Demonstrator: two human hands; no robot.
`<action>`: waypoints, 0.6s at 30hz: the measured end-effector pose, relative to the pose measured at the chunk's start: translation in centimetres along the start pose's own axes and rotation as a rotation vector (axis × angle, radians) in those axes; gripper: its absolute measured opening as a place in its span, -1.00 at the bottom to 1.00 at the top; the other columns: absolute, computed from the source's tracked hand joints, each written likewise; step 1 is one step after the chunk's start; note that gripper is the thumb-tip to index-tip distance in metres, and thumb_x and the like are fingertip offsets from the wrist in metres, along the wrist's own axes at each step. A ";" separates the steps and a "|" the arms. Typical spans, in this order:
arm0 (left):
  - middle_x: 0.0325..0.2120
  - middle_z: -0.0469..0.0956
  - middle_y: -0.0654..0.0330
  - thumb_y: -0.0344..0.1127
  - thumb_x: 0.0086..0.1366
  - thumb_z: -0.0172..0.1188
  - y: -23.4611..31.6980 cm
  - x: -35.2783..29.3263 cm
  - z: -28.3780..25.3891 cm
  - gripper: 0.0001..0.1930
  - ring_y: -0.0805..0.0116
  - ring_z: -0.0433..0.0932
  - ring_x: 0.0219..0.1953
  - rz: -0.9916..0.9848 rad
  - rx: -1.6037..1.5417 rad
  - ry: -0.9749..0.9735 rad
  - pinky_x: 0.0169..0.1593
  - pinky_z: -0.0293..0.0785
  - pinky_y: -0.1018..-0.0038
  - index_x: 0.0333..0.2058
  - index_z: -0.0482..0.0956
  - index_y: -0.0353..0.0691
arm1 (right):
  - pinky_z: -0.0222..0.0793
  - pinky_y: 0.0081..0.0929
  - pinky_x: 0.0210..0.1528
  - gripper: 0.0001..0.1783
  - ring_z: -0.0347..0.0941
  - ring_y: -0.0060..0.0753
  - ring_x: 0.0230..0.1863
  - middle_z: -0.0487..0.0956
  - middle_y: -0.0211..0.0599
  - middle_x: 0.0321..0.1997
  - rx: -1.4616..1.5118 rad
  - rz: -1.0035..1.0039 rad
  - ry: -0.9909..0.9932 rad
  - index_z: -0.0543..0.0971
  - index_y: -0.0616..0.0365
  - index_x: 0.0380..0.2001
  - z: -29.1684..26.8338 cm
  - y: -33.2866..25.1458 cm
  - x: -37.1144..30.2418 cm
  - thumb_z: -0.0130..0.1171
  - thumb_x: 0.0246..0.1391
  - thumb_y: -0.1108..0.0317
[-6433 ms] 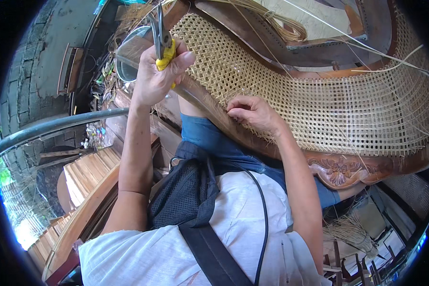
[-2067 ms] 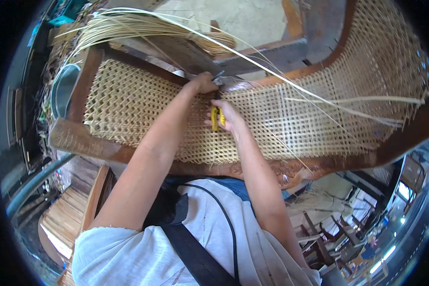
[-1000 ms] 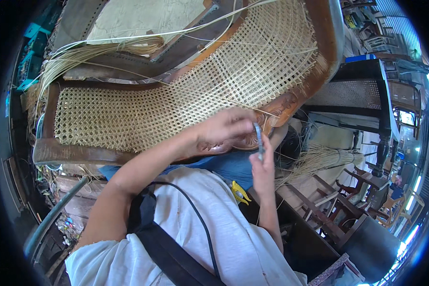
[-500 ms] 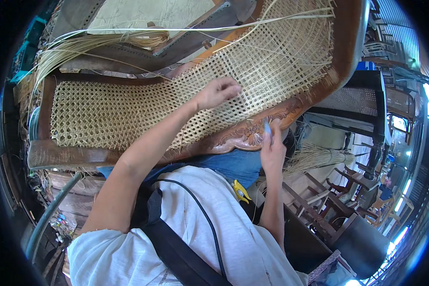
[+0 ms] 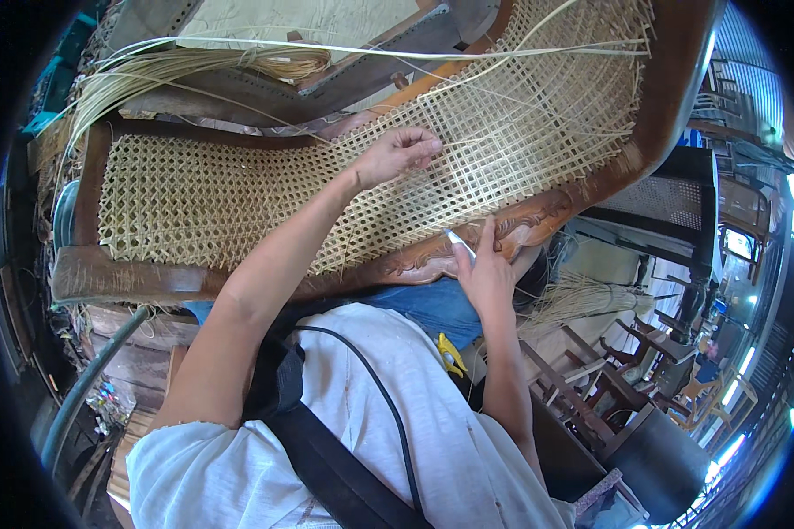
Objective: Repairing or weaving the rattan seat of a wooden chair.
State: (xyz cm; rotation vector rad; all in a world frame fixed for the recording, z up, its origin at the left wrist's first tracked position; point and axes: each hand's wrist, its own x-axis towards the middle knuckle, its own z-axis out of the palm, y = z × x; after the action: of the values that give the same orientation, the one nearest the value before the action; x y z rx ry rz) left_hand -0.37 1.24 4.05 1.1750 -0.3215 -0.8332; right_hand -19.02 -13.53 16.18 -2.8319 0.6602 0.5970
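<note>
A long curved wooden chair frame lies across in front of me, filled with open woven cane. Over the middle of the weave, my left hand is closed in a pinch, with a thin cane strand running right from its fingertips. My right hand is by the carved near rail, its index finger stretched toward the weave's edge. Between thumb and palm it holds a slim pale tool, tip pointing up and left; its exact kind is unclear.
A bundle of loose cane strands lies over a dark chair frame at the far side. Another cane bundle is on the right, near several wooden chairs. A yellow clamp hangs by my shirt. A metal pipe stands at left.
My right hand has moved left along the rail, and the tool in it has tilted over to the left. My left hand stays over the weave, its fingers slightly shifted. The view has shifted slightly.
</note>
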 end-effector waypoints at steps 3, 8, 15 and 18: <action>-0.49 0.50 0.44 -0.06 0.35 0.19 -0.5 0.1 -0.4 -0.72 0.68 0.40 -0.43 0.011 -0.027 0.006 -0.35 0.33 0.67 -0.22 0.61 -0.16 | 0.44 0.05 -0.23 -0.27 0.58 0.23 -0.34 0.61 0.25 -0.39 -0.080 0.036 0.072 0.23 0.25 0.28 -0.1 0.0 0.3 0.08 0.20 0.00; -0.51 0.50 0.41 -0.06 0.35 0.19 -0.6 -0.7 -1.1 -0.73 0.66 0.41 -0.44 -0.028 0.011 0.010 -0.34 0.35 0.65 -0.25 0.63 -0.15 | 0.47 -0.19 -0.22 -0.65 0.60 0.06 -0.31 0.64 0.01 -0.41 0.824 -0.524 -0.892 0.55 0.23 -0.06 1.2 1.7 -2.3 0.19 0.14 0.25; -0.46 0.56 0.37 -0.05 0.36 0.17 1.6 -0.9 -1.0 -0.73 0.63 0.46 -0.38 -0.057 0.097 -0.042 -0.27 0.40 0.62 -0.30 0.63 -0.14 | 0.43 -0.12 -0.25 -0.68 0.54 0.10 -0.33 0.58 0.06 -0.44 0.443 -0.175 -0.224 0.55 0.23 -0.44 5.2 -1.6 0.0 0.14 0.17 0.16; -0.44 0.58 0.38 -0.03 0.36 0.16 2.1 -0.7 -1.4 -0.73 0.62 0.49 -0.31 -0.071 0.102 -0.088 -0.18 0.43 0.60 -0.30 0.63 -0.09 | 0.40 -0.07 -0.32 -0.63 0.50 0.24 -0.37 0.54 0.12 -0.49 0.386 -0.218 -0.192 0.56 0.21 -0.44 7.7 -6.6 0.7 0.10 0.15 0.07</action>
State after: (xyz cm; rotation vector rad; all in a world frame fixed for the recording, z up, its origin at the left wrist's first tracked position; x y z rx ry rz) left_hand 0.92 2.96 5.50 1.2529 -0.4004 -0.9411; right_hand -18.01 -5.98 9.42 -2.4086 0.3775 0.6161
